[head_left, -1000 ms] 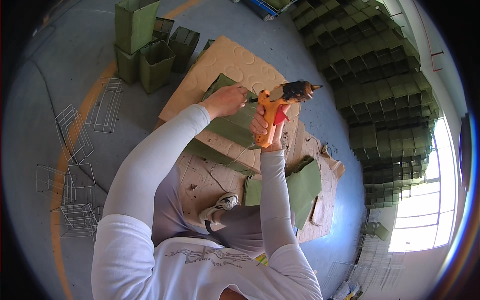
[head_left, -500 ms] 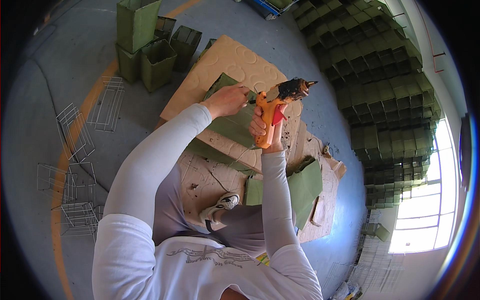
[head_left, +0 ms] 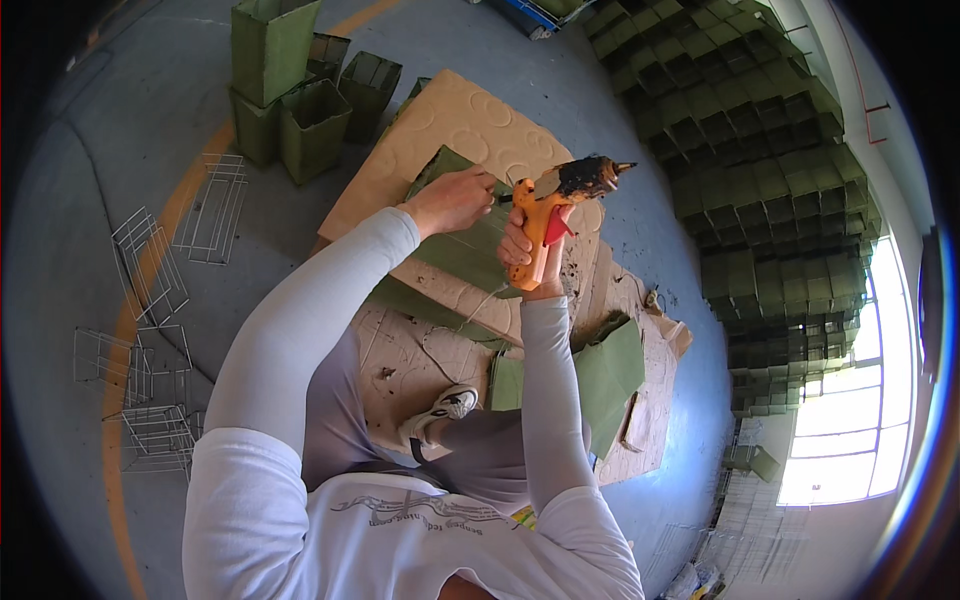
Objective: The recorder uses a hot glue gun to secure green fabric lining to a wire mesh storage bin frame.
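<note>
My right hand (head_left: 516,246) is wrapped round the handle of an orange hot glue gun (head_left: 538,232) with a red trigger. Dark residue coats its front end, and the nozzle points to the right. At the gun's rear, a short dark stub (head_left: 505,199) sticks out toward my left hand (head_left: 457,200). The left fingers are curled into a pinch; what they hold, if anything, is hidden. Below both hands lies a green sheet-like piece (head_left: 462,252) on a tan board (head_left: 490,125) embossed with rings.
Green open-topped boxes (head_left: 315,125) stand at the far left, with wire frames (head_left: 210,215) nearer on the floor. More green boxes (head_left: 770,200) are stacked high along the right. A folded green piece (head_left: 610,365) lies on cardboard (head_left: 655,400) by my right forearm.
The glue gun and my right hand have shifted up very slightly. My left hand stays almost in place, still pinched near the gun's rear.
</note>
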Demonstrator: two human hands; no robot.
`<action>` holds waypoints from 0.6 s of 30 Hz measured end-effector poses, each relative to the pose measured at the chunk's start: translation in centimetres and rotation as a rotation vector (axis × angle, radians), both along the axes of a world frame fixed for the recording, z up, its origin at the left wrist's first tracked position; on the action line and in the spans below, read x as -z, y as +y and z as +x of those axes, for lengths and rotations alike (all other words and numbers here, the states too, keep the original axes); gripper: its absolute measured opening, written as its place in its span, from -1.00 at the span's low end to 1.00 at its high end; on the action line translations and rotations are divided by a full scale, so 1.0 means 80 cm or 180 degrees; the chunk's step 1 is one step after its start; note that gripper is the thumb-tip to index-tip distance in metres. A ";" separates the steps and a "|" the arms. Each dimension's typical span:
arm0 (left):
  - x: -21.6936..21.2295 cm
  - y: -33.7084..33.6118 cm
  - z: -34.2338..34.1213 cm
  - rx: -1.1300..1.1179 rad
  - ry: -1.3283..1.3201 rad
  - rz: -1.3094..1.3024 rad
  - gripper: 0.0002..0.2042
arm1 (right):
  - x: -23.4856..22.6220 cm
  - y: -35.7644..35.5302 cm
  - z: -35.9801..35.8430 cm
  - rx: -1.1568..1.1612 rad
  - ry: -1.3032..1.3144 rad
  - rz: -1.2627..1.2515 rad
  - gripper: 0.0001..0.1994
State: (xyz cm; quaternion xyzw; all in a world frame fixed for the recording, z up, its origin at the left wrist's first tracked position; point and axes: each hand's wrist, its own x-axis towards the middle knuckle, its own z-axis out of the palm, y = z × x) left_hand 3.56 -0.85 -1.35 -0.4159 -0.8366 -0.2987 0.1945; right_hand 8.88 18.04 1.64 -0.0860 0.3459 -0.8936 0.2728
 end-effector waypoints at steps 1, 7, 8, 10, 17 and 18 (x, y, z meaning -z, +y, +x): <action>0.001 -0.001 0.000 0.0010 -0.0001 -0.0004 -0.92 | -0.002 -0.002 0.004 -0.0038 -0.0110 0.0112 -0.19; 0.009 0.001 -0.001 -0.0034 0.0330 0.0057 -0.92 | -0.013 0.006 0.005 0.0027 0.0304 -0.0224 -0.19; 0.009 0.001 -0.002 -0.0016 0.0224 0.0052 -0.92 | -0.014 0.006 0.000 0.0066 0.0338 -0.0323 -0.20; 0.009 0.001 0.000 0.0019 0.0111 0.0051 -0.93 | -0.011 0.004 -0.010 0.0094 0.0240 -0.0340 -0.20; 0.002 0.001 0.001 -0.0006 0.0160 -0.0002 -0.94 | 0.004 0.004 -0.003 -0.0017 0.0045 -0.0294 -0.20; 0.002 0.000 0.000 -0.0001 0.0020 -0.0024 -0.94 | 0.001 0.002 0.002 -0.0052 -0.0002 -0.0190 -0.19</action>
